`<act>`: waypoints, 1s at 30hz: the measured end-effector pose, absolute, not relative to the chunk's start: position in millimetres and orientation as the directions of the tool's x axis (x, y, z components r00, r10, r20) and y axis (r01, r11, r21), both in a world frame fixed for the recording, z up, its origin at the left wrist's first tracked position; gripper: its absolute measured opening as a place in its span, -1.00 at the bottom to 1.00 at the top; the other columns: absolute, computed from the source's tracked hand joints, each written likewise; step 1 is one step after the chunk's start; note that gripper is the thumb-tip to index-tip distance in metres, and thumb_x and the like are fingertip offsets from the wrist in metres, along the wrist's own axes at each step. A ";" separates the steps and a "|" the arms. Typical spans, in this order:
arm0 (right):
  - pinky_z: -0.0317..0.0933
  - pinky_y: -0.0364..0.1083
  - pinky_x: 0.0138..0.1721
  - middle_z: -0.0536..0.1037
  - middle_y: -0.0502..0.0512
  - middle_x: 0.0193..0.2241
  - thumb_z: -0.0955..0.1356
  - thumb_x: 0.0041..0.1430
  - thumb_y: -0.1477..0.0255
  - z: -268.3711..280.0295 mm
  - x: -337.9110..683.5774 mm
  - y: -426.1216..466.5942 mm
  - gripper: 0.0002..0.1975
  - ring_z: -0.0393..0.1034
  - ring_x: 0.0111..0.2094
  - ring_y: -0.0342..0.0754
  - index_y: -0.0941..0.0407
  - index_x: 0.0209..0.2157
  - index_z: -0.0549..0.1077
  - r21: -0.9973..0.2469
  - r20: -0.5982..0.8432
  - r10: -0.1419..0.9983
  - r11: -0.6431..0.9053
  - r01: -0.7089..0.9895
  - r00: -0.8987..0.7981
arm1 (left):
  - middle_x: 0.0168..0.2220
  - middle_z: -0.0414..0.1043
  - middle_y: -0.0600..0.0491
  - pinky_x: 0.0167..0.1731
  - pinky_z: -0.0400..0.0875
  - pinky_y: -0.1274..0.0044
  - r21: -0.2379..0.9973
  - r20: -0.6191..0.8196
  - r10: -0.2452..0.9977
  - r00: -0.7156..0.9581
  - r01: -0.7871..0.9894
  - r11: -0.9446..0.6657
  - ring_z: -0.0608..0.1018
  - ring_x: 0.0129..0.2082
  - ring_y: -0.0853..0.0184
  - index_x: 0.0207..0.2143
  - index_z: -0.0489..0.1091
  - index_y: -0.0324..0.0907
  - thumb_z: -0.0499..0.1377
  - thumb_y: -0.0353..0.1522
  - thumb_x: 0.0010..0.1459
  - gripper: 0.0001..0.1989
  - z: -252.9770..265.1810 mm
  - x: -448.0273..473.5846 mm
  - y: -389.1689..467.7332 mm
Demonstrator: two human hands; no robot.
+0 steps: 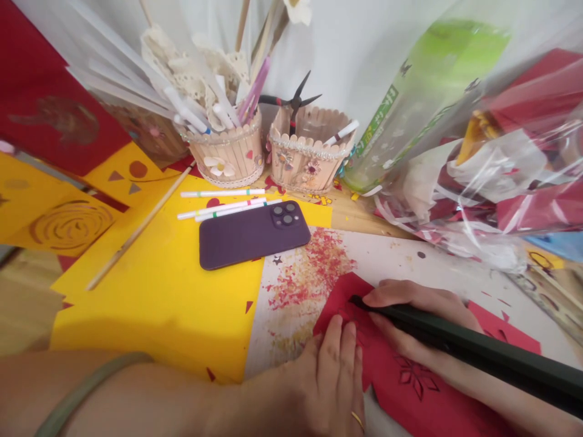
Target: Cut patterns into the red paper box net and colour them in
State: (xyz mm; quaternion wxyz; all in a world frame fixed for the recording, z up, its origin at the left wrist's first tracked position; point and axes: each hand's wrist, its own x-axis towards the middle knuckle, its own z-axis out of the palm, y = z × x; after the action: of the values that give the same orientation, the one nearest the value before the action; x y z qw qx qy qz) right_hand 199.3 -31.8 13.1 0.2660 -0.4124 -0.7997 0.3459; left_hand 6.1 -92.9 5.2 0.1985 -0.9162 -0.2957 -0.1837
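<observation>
Red paper (387, 370) lies low on the right, its surface bearing a flower pattern (418, 373) of cut-out petals. My left hand (332, 376) is laid flat on the paper's left part, fingers stretched out, with a ring on one finger. In my right hand (419, 309) is a long black craft knife (455, 334), gripped like a pen. Its front end touches or nearly touches the paper just above my left fingertips; I cannot make out the blade. Another red paper piece (514, 328) with cut slits shows behind my right hand.
A purple phone (250, 237) and several white markers (223, 193) lie on yellow paper (150, 291), with a thin stick (141, 227) at left. Behind stand two wooden-stick holders (228, 155), (310, 158) one with pliers (295, 103), a green-capped bottle (423, 97) and a plastic bag of scraps (496, 164).
</observation>
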 end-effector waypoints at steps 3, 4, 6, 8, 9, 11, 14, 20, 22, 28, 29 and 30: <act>0.38 -0.19 -0.48 0.56 -0.05 -0.43 0.34 0.09 0.55 13.6 199.6 -31.2 -0.79 0.51 -0.43 -0.10 -0.05 -0.28 0.37 -0.767 0.125 0.842 0.418 0.488 -0.524 | -0.11 0.48 -0.08 -0.26 0.46 0.60 -0.272 0.411 0.458 0.788 0.586 -0.763 0.54 -0.13 0.28 -0.14 0.45 -0.33 0.09 -0.34 0.23 -0.74 7.1 4.9 -92.7; 0.38 -0.19 -0.47 0.56 -0.05 -0.43 0.34 0.09 0.56 13.8 199.7 -30.8 -0.78 0.50 -0.43 -0.10 -0.06 -0.27 0.36 -0.762 0.121 0.837 0.423 0.490 -0.533 | -0.09 0.47 -0.10 -0.26 0.46 0.60 -0.281 0.401 0.458 0.794 0.582 -0.763 0.53 -0.12 0.27 -0.13 0.44 -0.34 0.09 -0.36 0.23 -0.74 7.5 4.6 -92.7; 0.38 -0.18 -0.47 0.55 -0.04 -0.43 0.33 0.08 0.57 14.7 199.7 -29.7 -0.76 0.50 -0.44 -0.10 -0.05 -0.26 0.35 -0.746 0.131 0.818 0.454 0.488 -0.560 | -0.08 0.45 -0.11 -0.23 0.46 0.59 -0.276 0.392 0.464 0.794 0.583 -0.764 0.53 -0.11 0.27 -0.12 0.44 -0.35 0.07 -0.37 0.24 -0.73 7.9 4.0 -93.2; 0.35 -0.19 -0.51 0.52 -0.04 -0.45 0.32 0.07 0.60 16.3 198.6 -28.4 -0.74 0.46 -0.49 -0.13 -0.03 -0.25 0.32 -0.726 0.157 0.781 0.507 0.466 -0.605 | -0.08 0.46 -0.09 -0.21 0.46 0.60 -0.258 0.397 0.471 0.788 0.588 -0.766 0.53 -0.11 0.28 -0.12 0.44 -0.35 0.06 -0.38 0.23 -0.74 7.8 3.8 -94.0; 0.32 -0.19 -0.54 0.49 -0.04 -0.47 0.31 0.07 0.62 17.2 197.6 -27.9 -0.74 0.43 -0.53 -0.15 -0.03 -0.25 0.31 -0.717 0.175 0.760 0.533 0.448 -0.626 | -0.08 0.46 -0.09 -0.22 0.46 0.60 -0.254 0.399 0.473 0.785 0.591 -0.766 0.53 -0.12 0.29 -0.13 0.45 -0.35 0.06 -0.39 0.23 -0.74 7.7 3.9 -94.5; 0.23 -0.20 -0.62 0.41 -0.07 -0.54 0.28 0.07 0.64 19.3 195.1 -27.2 -0.72 0.36 -0.60 -0.18 -0.03 -0.25 0.28 -0.701 0.208 0.726 0.578 0.417 -0.656 | -0.08 0.46 -0.08 -0.22 0.46 0.61 -0.250 0.406 0.481 0.777 0.601 -0.759 0.53 -0.12 0.29 -0.13 0.44 -0.35 0.05 -0.41 0.23 -0.74 7.5 4.1 -95.4; 0.13 -0.18 -0.68 0.30 -0.10 -0.59 0.28 0.05 0.66 21.3 191.8 -27.4 -0.67 0.26 -0.66 -0.18 -0.06 -0.25 0.24 -0.677 0.231 0.714 0.606 0.418 -0.660 | -0.08 0.46 -0.07 -0.23 0.46 0.61 -0.222 0.420 0.506 0.753 0.626 -0.748 0.53 -0.11 0.28 -0.12 0.44 -0.35 0.04 -0.43 0.23 -0.74 7.1 4.6 -96.6; 0.08 -0.19 -0.69 0.25 -0.12 -0.61 0.28 0.01 0.68 19.1 190.3 -27.7 -0.63 0.17 -0.69 -0.19 -0.08 -0.24 0.22 -0.667 0.257 0.699 0.628 0.401 -0.667 | -0.07 0.45 -0.08 -0.22 0.46 0.64 -0.202 0.421 0.514 0.747 0.630 -0.750 0.52 -0.09 0.30 -0.13 0.44 -0.35 0.11 -0.35 0.22 -0.73 5.1 4.5 -97.5; 0.05 -0.21 -0.70 0.22 -0.13 -0.61 0.27 0.01 0.70 18.1 190.7 -27.5 -0.64 0.13 -0.69 -0.21 -0.05 -0.25 0.23 -0.657 0.278 0.693 0.642 0.395 -0.665 | -0.08 0.45 -0.08 -0.23 0.45 0.66 -0.195 0.430 0.511 0.745 0.629 -0.753 0.52 -0.10 0.32 -0.14 0.45 -0.35 0.11 -0.35 0.21 -0.74 4.1 3.6 -97.0; 0.05 -0.23 -0.65 0.21 -0.13 -0.60 0.26 0.02 0.72 17.7 192.0 -28.2 -0.67 0.14 -0.66 -0.22 0.00 -0.27 0.23 -0.621 0.302 0.671 0.678 0.394 -0.678 | -0.09 0.46 -0.12 -0.24 0.45 0.67 -0.193 0.425 0.449 0.786 0.563 -0.803 0.54 -0.14 0.36 -0.13 0.43 -0.39 -0.04 -0.49 0.20 -0.69 2.1 -0.6 -94.1; 0.06 -0.24 -0.65 0.21 -0.13 -0.60 0.25 0.02 0.72 17.2 192.2 -28.5 -0.67 0.14 -0.65 -0.23 0.01 -0.27 0.23 -0.613 0.316 0.664 0.688 0.388 -0.678 | -0.09 0.46 -0.11 -0.23 0.45 0.66 -0.191 0.424 0.456 0.783 0.569 -0.800 0.53 -0.13 0.36 -0.12 0.43 -0.39 -0.05 -0.50 0.20 -0.69 2.4 -0.9 -93.9; 0.05 -0.24 -0.65 0.21 -0.13 -0.60 0.25 0.02 0.73 16.4 192.5 -28.8 -0.68 0.14 -0.65 -0.23 0.03 -0.27 0.24 -0.606 0.330 0.657 0.698 0.382 -0.678 | -0.08 0.46 -0.10 -0.22 0.44 0.67 -0.189 0.421 0.470 0.776 0.582 -0.791 0.53 -0.12 0.36 -0.12 0.42 -0.39 -0.06 -0.50 0.20 -0.68 2.8 -1.0 -93.8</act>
State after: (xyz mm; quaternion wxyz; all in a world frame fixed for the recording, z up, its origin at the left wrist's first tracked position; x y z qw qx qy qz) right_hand 192.5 -28.8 16.4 0.2722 -0.2952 -0.8803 0.2528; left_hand -1.0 -93.8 2.8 0.1563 -0.9292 -0.2829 -0.1789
